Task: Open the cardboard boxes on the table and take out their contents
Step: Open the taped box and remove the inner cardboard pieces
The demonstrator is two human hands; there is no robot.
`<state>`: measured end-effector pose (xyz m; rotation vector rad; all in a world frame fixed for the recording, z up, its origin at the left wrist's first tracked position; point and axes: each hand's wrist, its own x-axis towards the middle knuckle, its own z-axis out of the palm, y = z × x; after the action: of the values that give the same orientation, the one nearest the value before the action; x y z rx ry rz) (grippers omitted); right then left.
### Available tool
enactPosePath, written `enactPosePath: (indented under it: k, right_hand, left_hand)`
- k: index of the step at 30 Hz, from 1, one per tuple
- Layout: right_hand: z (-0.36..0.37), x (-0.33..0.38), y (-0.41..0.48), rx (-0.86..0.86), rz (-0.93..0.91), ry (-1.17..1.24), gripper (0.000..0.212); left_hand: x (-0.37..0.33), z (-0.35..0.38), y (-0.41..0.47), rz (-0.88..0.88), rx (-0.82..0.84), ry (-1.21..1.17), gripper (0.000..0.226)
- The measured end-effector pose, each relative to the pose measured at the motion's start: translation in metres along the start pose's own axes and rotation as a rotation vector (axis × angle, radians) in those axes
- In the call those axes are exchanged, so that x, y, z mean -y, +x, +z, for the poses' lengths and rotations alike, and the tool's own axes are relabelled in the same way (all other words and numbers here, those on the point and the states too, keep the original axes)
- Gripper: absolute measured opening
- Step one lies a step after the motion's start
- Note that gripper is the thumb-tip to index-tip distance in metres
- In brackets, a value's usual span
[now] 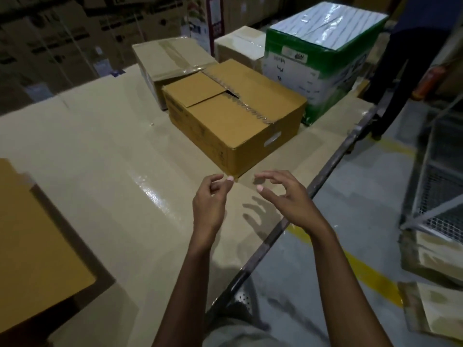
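Note:
A brown cardboard box [235, 118] lies on the table [105, 156] ahead of me, its top flaps partly parted along a torn tape seam. My left hand [210, 204] hovers just short of the box's near corner, fingers loosely curled and holding nothing. My right hand [285, 194] floats beside it, a little to the right, fingers bent and relaxed, also holding nothing. Behind this box stands a taped cardboard box [170, 61], tilted, then a pale box [240, 46], and a tall green and white wrapped box [323, 53] at the right.
A flat brown cardboard sheet [35, 246] lies at the table's near left. The table's metal edge [323, 171] runs diagonally at my right, with grey floor and a yellow line [365, 269] beyond. A wire cage [436, 176] and a standing person [406, 71] are at far right.

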<state>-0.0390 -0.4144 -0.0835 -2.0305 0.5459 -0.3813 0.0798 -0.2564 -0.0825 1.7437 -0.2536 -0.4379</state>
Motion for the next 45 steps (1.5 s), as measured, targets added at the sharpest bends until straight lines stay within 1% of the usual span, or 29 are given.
enactPosePath:
  k: [2,6,10,14,16,18,21,23,25,27,29,30,31,33,34,35,37,40,45]
  right_hand:
    - [-0.022,-0.006,0.028,-0.021,0.006,0.000,0.027]
    - [-0.053,-0.030,0.066,-0.055,0.026,0.038,0.028]
    - [-0.078,-0.062,0.101,-0.024,0.051,0.035,0.028]
    - [-0.108,-0.087,0.161,-0.009,0.021,0.024,0.030]
    - [-0.122,-0.101,0.198,0.000,-0.017,-0.011,0.034]
    - [-0.135,-0.112,0.232,-0.005,-0.018,-0.039,0.043]
    - [-0.149,-0.122,0.272,-0.061,0.075,-0.076,0.062]
    - [-0.151,-0.133,0.289,-0.073,0.156,-0.077,0.075]
    - [-0.148,-0.143,0.296,-0.067,0.174,-0.020,0.083]
    - [-0.142,-0.149,0.298,-0.073,0.149,0.064,0.084]
    - [-0.136,-0.147,0.297,-0.085,0.132,0.100,0.083]
    - [-0.133,-0.145,0.297,-0.089,0.134,0.104,0.087]
    - [-0.132,-0.141,0.297,-0.094,0.143,0.103,0.094]
    - [-0.132,-0.138,0.298,-0.109,0.174,0.087,0.115]
    - [-0.134,-0.138,0.299,-0.112,0.195,0.072,0.122]
    - [-0.137,-0.137,0.299,-0.105,0.217,0.055,0.124]
    - [-0.142,-0.135,0.295,-0.071,0.239,0.014,0.114]
    - [-0.136,-0.128,0.280,-0.062,0.206,0.002,0.093]
    - [-0.092,-0.105,0.252,0.010,0.162,0.120,0.075]
  left_hand:
    - [-0.008,0.024,0.027,-0.039,-0.024,-0.016,0.044]
    - [-0.014,0.069,0.075,-0.059,-0.125,-0.001,0.068]
    - [-0.011,0.109,0.102,-0.134,-0.189,-0.056,0.073]
    - [-0.008,0.145,0.131,-0.224,-0.459,0.007,0.080]
    - [-0.008,0.159,0.143,-0.249,-0.578,0.015,0.076]
    - [-0.004,0.169,0.151,-0.245,-0.641,0.047,0.073]
    - [0.004,0.178,0.157,-0.170,-0.638,0.030,0.080]
    - [0.010,0.179,0.159,-0.184,-0.632,0.006,0.084]
    - [0.010,0.179,0.158,-0.190,-0.619,-0.062,0.084]
    - [0.009,0.178,0.157,-0.170,-0.621,-0.107,0.080]
    - [0.011,0.177,0.158,-0.159,-0.658,-0.140,0.069]
    - [0.011,0.177,0.158,-0.157,-0.676,-0.147,0.064]
    - [0.010,0.178,0.158,-0.154,-0.688,-0.147,0.061]
    - [0.008,0.177,0.156,-0.154,-0.707,-0.148,0.058]
    - [0.008,0.176,0.154,-0.158,-0.718,-0.153,0.057]
    - [0.009,0.173,0.151,-0.165,-0.731,-0.168,0.056]
    - [0.013,0.165,0.141,-0.183,-0.756,-0.204,0.054]
    - [0.020,0.149,0.121,-0.193,-0.783,-0.215,0.053]
    - [0.031,0.096,0.090,-0.229,-0.865,-0.278,0.055]
